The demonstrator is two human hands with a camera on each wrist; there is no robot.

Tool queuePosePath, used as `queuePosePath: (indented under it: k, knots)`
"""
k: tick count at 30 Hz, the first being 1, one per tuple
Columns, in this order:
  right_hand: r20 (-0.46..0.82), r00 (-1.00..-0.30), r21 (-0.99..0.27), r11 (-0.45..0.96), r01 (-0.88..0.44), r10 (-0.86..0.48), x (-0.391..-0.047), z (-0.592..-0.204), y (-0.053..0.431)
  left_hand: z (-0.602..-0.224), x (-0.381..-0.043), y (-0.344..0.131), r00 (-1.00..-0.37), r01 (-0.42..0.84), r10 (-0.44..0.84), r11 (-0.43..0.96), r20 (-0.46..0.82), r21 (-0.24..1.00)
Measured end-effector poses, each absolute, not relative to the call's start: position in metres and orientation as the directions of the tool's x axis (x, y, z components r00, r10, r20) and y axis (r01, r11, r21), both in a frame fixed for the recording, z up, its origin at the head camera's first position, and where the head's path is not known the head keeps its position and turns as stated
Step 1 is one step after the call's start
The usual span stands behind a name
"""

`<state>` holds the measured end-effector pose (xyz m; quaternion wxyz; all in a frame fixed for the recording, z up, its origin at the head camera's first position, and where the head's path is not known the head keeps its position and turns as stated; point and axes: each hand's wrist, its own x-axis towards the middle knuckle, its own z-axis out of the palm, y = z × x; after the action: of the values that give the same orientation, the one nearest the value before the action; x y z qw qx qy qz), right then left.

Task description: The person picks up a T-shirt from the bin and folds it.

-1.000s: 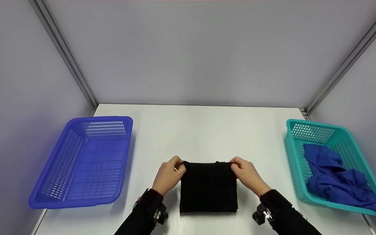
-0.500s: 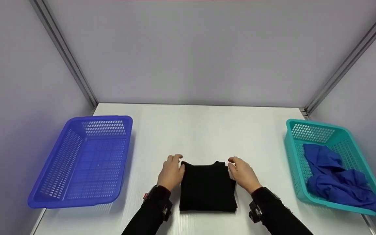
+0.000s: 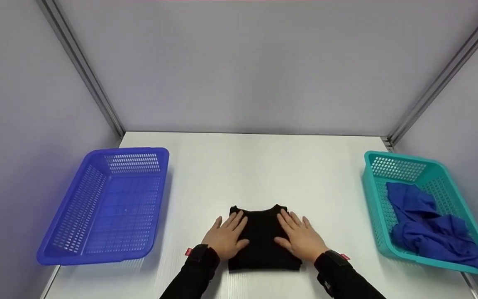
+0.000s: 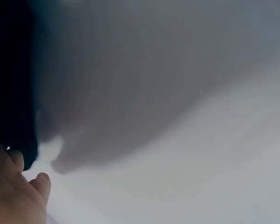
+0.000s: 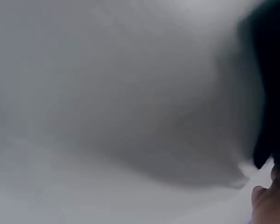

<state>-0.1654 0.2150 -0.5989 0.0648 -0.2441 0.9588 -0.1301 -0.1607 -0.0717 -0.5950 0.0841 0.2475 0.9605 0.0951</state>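
A black garment, folded into a rough square with a dipped neckline at its far edge, lies on the white table. My left hand rests palm down over its left side, fingers straight and spread. Over the right side lies my right hand, likewise flat with fingers extended. Dark cloth fills the left edge of the left wrist view, above part of the left hand. In the right wrist view the black cloth stands at the right edge, with the right hand below it.
A blue-violet plastic basket with nothing in it stands at the left of the table. At the right, a teal basket holds a crumpled blue cloth that hangs over its near corner. Grey panels enclose the back and sides.
Both hands have released the garment's far corners and moved inward onto its top, with fingers now spread flat. The garment's far edge now shows the neckline dip; the baskets have stayed put.
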Motion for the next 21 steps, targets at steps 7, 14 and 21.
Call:
queuePosePath:
  k: [7,14,21]
  knots:
    - [-0.008,-0.851,-0.231,0.829,-0.510,-0.525,-0.155,-0.599,0.230,-0.595,-0.150,-0.082,-0.787,0.611,0.617,0.783,-0.017,0.118]
    - [-0.064,-0.763,-0.258,0.749,-0.610,-0.644,-0.139,-0.594,0.236,-0.604,-0.134,-0.092,-0.725,0.688,0.688,0.724,-0.002,-0.048]
    - [-0.011,-0.632,-0.157,0.625,-0.764,-0.775,-0.135,-0.586,0.252,-0.595,-0.130,-0.100,-0.579,0.805,0.813,0.582,0.059,-0.114]
